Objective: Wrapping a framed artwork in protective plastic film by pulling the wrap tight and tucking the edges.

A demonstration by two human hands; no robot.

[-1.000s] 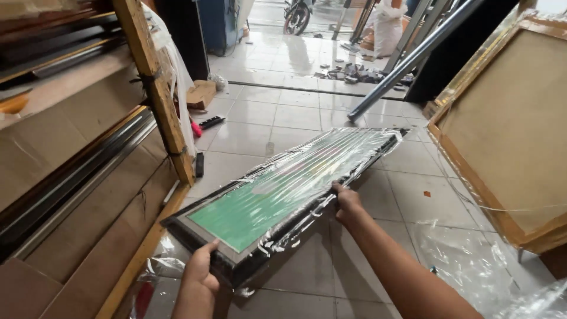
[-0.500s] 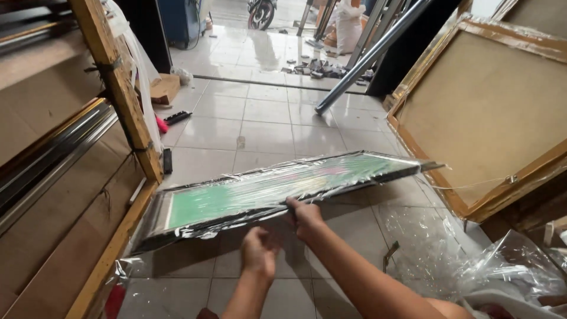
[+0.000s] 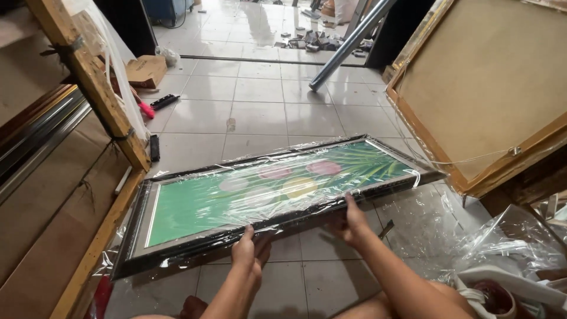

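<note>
- While both hands grip its near long edge, the framed picture [image 3: 266, 195] sits tilted just above the tiled floor [image 3: 260, 118], wrapped in clear film.
- Left hand [image 3: 251, 251] closed on the black frame edge, thumb on top.
- Right hand [image 3: 349, 221] clamps the same edge further right.
- Loose plastic wrap [image 3: 502, 248] lies crumpled at right.
- Wooden rack post [image 3: 88, 77] at left.
- Big canvas back [image 3: 490, 88] leans at right.
- Grey metal pole [image 3: 348, 44] slants far back.
</note>
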